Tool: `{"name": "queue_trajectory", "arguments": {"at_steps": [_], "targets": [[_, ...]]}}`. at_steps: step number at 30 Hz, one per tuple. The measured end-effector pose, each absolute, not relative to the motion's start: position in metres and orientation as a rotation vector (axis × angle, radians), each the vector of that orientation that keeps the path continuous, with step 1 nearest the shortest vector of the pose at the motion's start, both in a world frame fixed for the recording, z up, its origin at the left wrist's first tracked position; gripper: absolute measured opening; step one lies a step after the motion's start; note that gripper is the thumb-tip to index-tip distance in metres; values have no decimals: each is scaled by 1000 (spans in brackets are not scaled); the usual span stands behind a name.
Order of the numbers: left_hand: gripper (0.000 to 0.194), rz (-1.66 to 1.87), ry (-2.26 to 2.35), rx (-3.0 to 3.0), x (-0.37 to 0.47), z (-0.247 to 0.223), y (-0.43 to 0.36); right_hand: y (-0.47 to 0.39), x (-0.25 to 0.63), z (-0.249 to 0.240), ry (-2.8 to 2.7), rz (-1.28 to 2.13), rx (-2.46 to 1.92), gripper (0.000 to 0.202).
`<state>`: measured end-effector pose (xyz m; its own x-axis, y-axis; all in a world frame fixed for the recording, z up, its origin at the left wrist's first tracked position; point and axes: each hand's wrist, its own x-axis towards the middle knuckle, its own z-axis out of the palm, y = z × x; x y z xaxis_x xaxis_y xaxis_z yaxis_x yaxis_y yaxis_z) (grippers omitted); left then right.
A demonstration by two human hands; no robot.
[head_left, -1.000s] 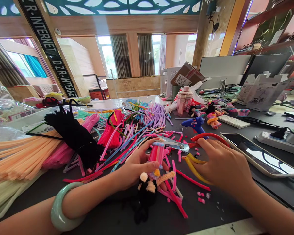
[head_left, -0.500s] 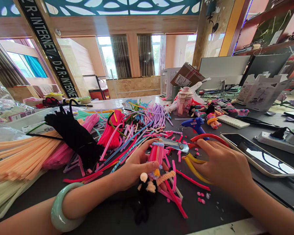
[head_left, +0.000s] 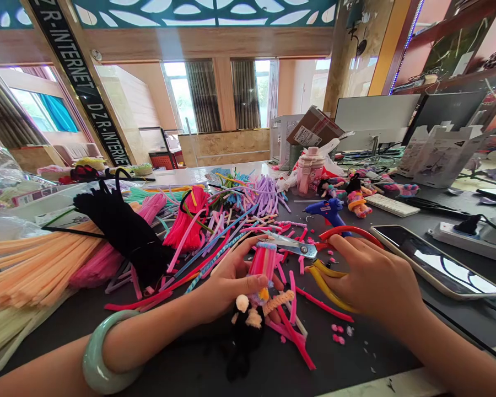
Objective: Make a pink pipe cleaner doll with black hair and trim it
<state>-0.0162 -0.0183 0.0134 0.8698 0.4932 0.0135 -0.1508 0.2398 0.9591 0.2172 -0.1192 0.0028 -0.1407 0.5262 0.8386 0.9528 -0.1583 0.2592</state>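
Left hand (head_left: 227, 284) is closed on a doll (head_left: 256, 298) made of pipe cleaners: thumb lies across the pink body, fingers wrap behind it, and the black-haired head hangs below the thumb, just above the worktop (head_left: 190, 364). A pale green bangle (head_left: 101, 358) sits on the left wrist. Right hand (head_left: 372, 281) rests palm down to the right of the doll, its fingers curled over the red and yellow handles of the scissors (head_left: 310, 251); whether they grip the handles or only lie on them cannot be told. The scissor blades point left from the right hand, their tip just above the top of the doll and near the left fingertips. A yellow stem (head_left: 326, 286) curves out from under the right fingers toward the doll. Cut pink stems (head_left: 293, 331) lie scattered on the worktop between and below both hands, with small pink crumbs (head_left: 339, 331) just under the right hand. Beyond the left hand lie a black bundle (head_left: 124, 229), a peach bundle (head_left: 37, 264) and a mixed heap of stems (head_left: 231, 209). Beyond the right hand stands a blue glue gun (head_left: 328, 209), near the scissor handles. A phone (head_left: 438, 262) lies face up just right of the right hand, not touching it. A pink bottle (head_left: 310, 168) stands farther back behind the glue gun.
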Motion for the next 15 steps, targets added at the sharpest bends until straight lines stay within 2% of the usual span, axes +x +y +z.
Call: {"name": "queue_trajectory", "arguments": {"at_steps": [7, 15], "targets": [[89, 460, 347, 1269, -16, 15, -19, -119, 217, 2, -1642, -1253, -1660, 44], [88, 493, 364, 1277, -15, 17, -20, -119, 219, 0, -1627, -1246, -1685, 41]]}}
